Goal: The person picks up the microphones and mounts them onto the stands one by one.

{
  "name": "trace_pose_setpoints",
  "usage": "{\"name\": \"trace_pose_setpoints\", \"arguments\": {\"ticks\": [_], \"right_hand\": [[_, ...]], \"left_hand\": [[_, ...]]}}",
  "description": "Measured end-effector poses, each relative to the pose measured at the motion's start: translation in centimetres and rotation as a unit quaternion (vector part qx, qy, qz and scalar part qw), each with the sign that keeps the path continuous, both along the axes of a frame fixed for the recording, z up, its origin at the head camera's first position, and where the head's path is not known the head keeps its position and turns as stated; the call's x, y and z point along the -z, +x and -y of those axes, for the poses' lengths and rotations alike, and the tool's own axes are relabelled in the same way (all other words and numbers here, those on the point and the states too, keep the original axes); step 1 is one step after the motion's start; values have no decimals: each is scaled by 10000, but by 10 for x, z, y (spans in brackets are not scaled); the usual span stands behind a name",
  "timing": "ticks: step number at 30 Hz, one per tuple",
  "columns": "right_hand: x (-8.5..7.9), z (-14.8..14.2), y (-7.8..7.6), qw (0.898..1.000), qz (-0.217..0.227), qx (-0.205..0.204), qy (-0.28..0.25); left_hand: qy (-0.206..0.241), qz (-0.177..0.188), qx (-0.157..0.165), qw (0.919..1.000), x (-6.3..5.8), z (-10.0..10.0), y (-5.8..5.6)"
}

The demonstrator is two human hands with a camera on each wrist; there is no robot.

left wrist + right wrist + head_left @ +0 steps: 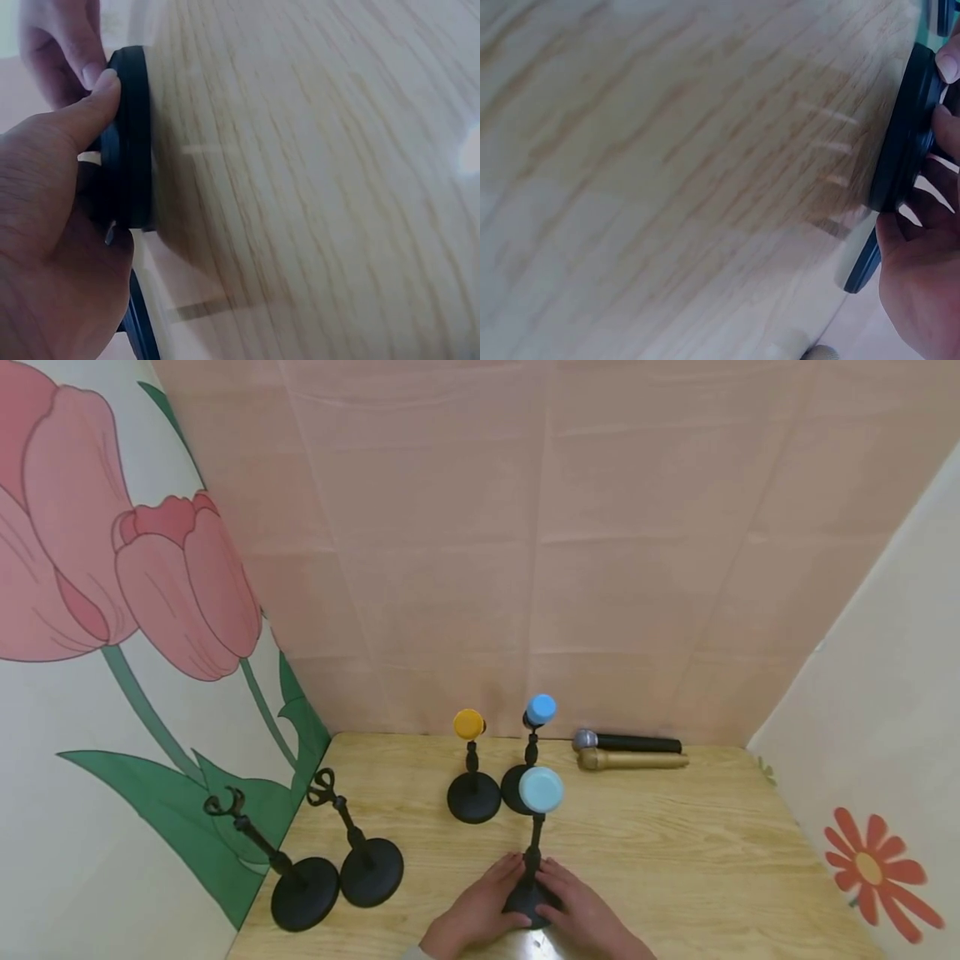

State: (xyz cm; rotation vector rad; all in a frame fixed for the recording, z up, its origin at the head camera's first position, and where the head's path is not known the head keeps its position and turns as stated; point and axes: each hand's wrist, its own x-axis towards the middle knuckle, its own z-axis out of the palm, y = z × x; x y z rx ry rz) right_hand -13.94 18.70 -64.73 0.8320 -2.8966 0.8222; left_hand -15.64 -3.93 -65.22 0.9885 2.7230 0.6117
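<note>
Left-hand grip (482, 900) and right-hand grip (581, 906) apparently hold one stand base (529, 906).

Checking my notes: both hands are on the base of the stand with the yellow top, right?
Not yellow: in the head view, the left hand and right hand are on the base of the stand with the pale blue top.

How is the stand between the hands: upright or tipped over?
Upright: its black base sits on the table, with the stem rising to the light-blue top.
</note>
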Motion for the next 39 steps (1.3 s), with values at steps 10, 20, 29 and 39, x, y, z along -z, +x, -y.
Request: {"name": "trace_pose_setpoints", "arguments": {"ticks": [10, 20, 29, 39], "right_hand": [[-2, -1, 2, 9996, 276, 17, 71], [1, -1, 1, 9994, 345, 10, 44], [-1, -1, 3, 9990, 442, 70, 83], [-4, 1, 4, 9993, 359, 8, -118]], "left_hand": [[198, 145, -86, 9997, -12, -1, 0], [932, 410, -464, 9937, -15, 2, -8], [1396, 1117, -714, 9813, -38, 2, -16], [1497, 801, -528, 9841, -63, -3, -13]]}}
